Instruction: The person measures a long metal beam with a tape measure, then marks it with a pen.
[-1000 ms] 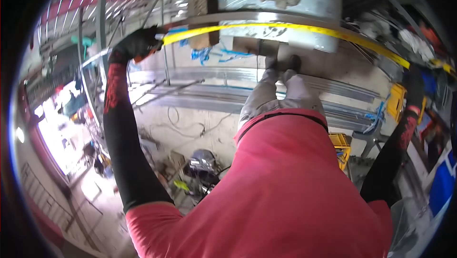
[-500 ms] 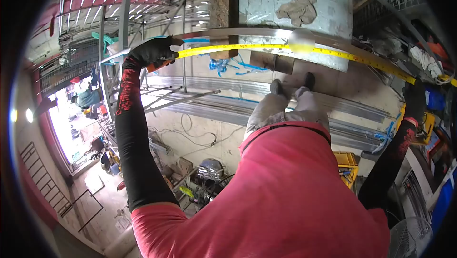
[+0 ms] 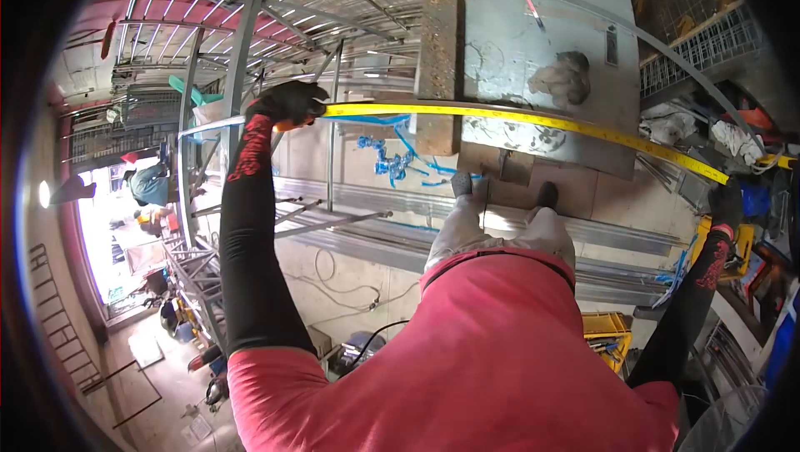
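Observation:
A yellow measuring tape (image 3: 533, 120) is drawn out across the view, in front of me and above a worktable (image 3: 612, 148). My left hand (image 3: 289, 104), in a black glove, is closed around the tape measure's orange case, which shows only in part below the fingers. At the far end of the blade, my gloved right hand (image 3: 725, 200) is closed at the tape's tip; its fingers are partly hidden. A thin grey metal bar (image 3: 212, 125) sticks out to the left of my left hand, and its remainder is largely hidden behind the tape.
On the worktable lie a crumpled grey cloth (image 3: 562, 79) and a marker (image 3: 533, 12). A rusty beam (image 3: 439, 69) stands along its left side. Metal lengths (image 3: 375, 244) lie on the floor near my feet. Yellow crates (image 3: 607, 337) are at right; another person (image 3: 150, 185) is at far left.
My view has shifted, so the table appears lower and more of it shows. Both hands appear slightly lower, the left one also further right. The tape remains stretched between them.

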`<state>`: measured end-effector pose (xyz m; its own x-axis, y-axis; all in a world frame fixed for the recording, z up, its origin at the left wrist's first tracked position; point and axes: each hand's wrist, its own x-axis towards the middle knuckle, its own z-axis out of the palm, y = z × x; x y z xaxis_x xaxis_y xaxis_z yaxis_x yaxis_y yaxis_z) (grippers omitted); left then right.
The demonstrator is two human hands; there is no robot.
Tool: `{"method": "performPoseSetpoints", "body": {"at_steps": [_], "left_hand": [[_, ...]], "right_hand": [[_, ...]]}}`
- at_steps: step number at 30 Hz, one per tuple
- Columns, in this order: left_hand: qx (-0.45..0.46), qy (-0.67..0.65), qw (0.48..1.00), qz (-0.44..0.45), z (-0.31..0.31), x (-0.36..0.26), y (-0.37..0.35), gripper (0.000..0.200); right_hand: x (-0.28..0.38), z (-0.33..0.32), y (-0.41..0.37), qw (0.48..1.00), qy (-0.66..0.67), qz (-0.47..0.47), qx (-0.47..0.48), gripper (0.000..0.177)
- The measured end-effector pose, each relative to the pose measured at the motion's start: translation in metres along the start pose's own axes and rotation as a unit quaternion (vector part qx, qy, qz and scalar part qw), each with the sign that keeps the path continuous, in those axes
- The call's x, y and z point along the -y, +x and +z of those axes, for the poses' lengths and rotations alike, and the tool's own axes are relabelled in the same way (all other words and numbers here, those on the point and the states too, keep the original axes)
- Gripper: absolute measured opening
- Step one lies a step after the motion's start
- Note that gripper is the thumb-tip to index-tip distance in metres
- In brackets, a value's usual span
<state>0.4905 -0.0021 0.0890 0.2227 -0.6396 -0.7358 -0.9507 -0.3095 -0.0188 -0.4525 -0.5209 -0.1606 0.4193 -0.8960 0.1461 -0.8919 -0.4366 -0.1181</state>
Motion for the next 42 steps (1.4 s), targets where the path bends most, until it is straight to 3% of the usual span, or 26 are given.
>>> {"method": "performPoseSetpoints", "body": {"at_steps": [1, 2, 3, 4, 6, 10, 11, 13, 14, 15, 16, 17, 18, 20, 25, 28, 30, 31, 32, 34, 35, 36, 38, 39, 40, 42], "left_hand": [[-0.021, 0.024, 0.999, 0.036, 0.009, 0.011, 0.016, 0.046], [-0.042, 0.046, 0.995, 0.074, 0.009, 0.003, 0.027, 0.044], [-0.018, 0.12, 0.99, 0.077, 0.01, -0.004, 0.037, 0.039], [-0.034, 0.183, 0.97, 0.155, 0.02, 0.006, 0.053, 0.031], [-0.03, 0.229, 0.952, 0.2, 0.032, 0.003, 0.071, 0.025], [-0.055, 0.21, 0.961, 0.172, 0.046, 0.01, 0.085, 0.013], [-0.064, 0.15, 0.977, 0.139, 0.044, 0.005, 0.082, 0.021], [-0.076, 0.089, 0.987, 0.11, 0.052, 0.008, 0.085, 0.031], [-0.093, 0.091, 0.985, 0.111, 0.06, 0.013, 0.091, 0.031], [-0.112, 0.093, 0.983, 0.112, 0.063, 0.016, 0.096, 0.031], [-0.115, 0.096, 0.981, 0.12, 0.054, 0.008, 0.087, 0.031], [-0.103, 0.063, 0.989, 0.082, 0.044, -0.001, 0.076, 0.032], [-0.091, 0.028, 0.994, 0.044, 0.036, -0.009, 0.064, 0.034], [-0.107, -0.004, 0.993, 0.047, 0.032, -0.014, 0.049, 0.036], [-0.125, -0.049, 0.989, 0.054, 0.038, -0.008, 0.049, 0.039], [-0.159, 0.045, 0.975, 0.15, 0.039, 0.001, 0.044, 0.037], [-0.132, 0.065, 0.981, 0.124, 0.047, 0.008, 0.07, 0.035], [-0.126, 0.037, 0.981, 0.144, 0.04, 0.003, 0.06, 0.033], [-0.166, -0.112, 0.973, 0.11, 0.039, -0.002, 0.047, 0.027], [-0.148, -0.105, 0.977, 0.115, 0.035, -0.002, 0.047, 0.022], [-0.212, 0.088, 0.949, 0.215, 0.051, 0.014, 0.094, 0.021], [-0.253, 0.272, 0.884, 0.285, 0.077, 0.05, 0.126, 0.021], [-0.217, 0.213, 0.939, 0.163, 0.184, 0.202, 0.042, 0.022], [-0.197, 0.17, 0.96, 0.102, 0.205, 0.174, 0.0, 0.023], [-0.179, 0.127, 0.975, 0.044, 0.179, 0.092, 0.018, 0.024], [-0.171, 0.058, 0.983, -0.03, 0.129, 0.024, 0.058, 0.026]], "right_hand": [[-0.024, 0.019, 0.009, 0.994, -0.102, -0.032, 0.011, 0.057], [-0.007, 0.008, 0.008, 0.993, -0.11, -0.03, 0.003, 0.057], [0.009, -0.004, 0.011, 0.994, -0.096, 0.04, 0.041, 0.056], [0.034, -0.022, 0.014, 0.988, -0.082, 0.108, 0.077, 0.056], [0.073, -0.059, 0.018, 0.971, -0.192, 0.115, 0.088, 0.061], [0.244, -0.093, -0.026, 0.946, -0.034, 0.262, -0.188, 0.067], [0.26, -0.097, -0.029, 0.921, 0.011, 0.295, -0.255, 0.069], [0.367, -0.087, -0.049, 0.949, 0.035, 0.093, -0.3, 0.061], [0.431, -0.084, -0.062, 0.939, 0.226, -0.001, -0.259, 0.06], [0.484, -0.074, -0.075, 0.898, 0.411, -0.01, -0.157, 0.049], [0.558, -0.092, -0.084, 0.939, 0.248, -0.164, -0.174, 0.049], [0.607, -0.1, -0.087, 0.947, 0.208, -0.219, -0.11, 0.051], [0.647, -0.107, -0.09, 0.924, 0.198, -0.296, -0.136, 0.054], [0.688, -0.107, -0.092, 0.92, 0.205, -0.324, -0.086, 0.052], [0.686, -0.073, -0.084, 0.922, 0.163, -0.337, -0.097, 0.049], [0.685, -0.056, -0.081, 0.924, 0.18, -0.317, -0.114, 0.039], [0.678, -0.053, -0.08, 0.92, 0.177, -0.31, -0.16, 0.039], [0.677, -0.07, -0.079, 0.938, 0.156, -0.296, -0.089, 0.039], [0.675, -0.071, -0.08, 0.944, 0.101, -0.294, -0.112, 0.036], [0.665, -0.059, -0.067, 0.962, 0.093, -0.256, -0.017, 0.036], [0.66, -0.051, -0.067, 0.956, 0.106, -0.267, -0.051, 0.037], [0.648, -0.043, -0.064, 0.943, 0.13, -0.295, -0.081, 0.037], [0.638, -0.027, -0.062, 0.929, 0.157, -0.318, -0.101, 0.032], [0.637, -0.029, -0.056, 0.933, 0.155, -0.316, -0.077, 0.034], [0.648, -0.044, -0.055, 0.932, 0.142, -0.328, -0.056, 0.035], [0.673, -0.074, -0.059, 0.927, 0.132, -0.346, -0.055, 0.033]]}}
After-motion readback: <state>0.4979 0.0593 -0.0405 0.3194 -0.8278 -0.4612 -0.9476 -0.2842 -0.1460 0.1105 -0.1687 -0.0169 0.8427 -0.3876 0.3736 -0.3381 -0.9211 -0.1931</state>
